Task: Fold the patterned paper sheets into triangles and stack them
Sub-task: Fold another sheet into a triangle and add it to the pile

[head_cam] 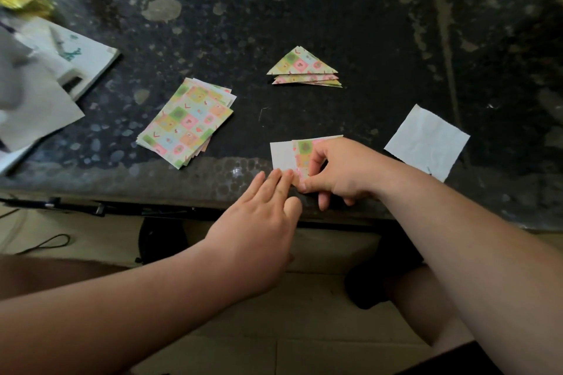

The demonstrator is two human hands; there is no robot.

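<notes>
Sheet (282,156) lies half-folded at the table (213,24) edge; right hand (341,170) pinches its patterned flap; left hand (259,222), fingers straight, presses its near corner; triangles (304,68) stacked beyond the right hand; pile (185,123) beyond and left of the left hand.

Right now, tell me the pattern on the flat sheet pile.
The pile: pastel checkered squares, clearest in the head view.

Your right hand (338,170) pinches the patterned sheet (283,155) at the near edge of the table (243,24), its white back partly showing. Your left hand (262,216) touches its near corner with straight fingers. The unfolded stack (185,123) lies left, the folded triangles (304,68) beyond.
</notes>
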